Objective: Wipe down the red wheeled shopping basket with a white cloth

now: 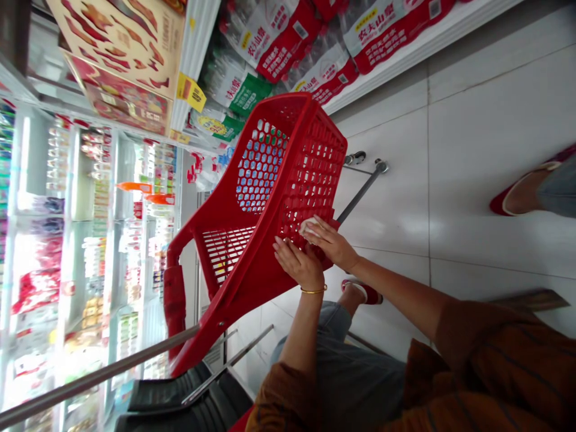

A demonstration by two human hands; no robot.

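A red plastic shopping cart [252,252] with a perforated basket stands tilted across the middle of the view. My left hand [300,264], with a gold bracelet at its wrist, lies with fingers stretched against the cart's side wall. Close beside it, my right hand [330,243] presses a crumpled white cloth or tissue [309,225] against the perforated side. Only a small part of that wad shows past the fingers.
Shelves with shrink-wrapped bottles [279,42] stand beyond the cart, and boxes [121,48] sit at upper left. Bright stocked shelving [90,240] fills the left. Black slatted objects [189,390] are at lower left. My red shoe [510,201] rests on the tiled floor [472,108].
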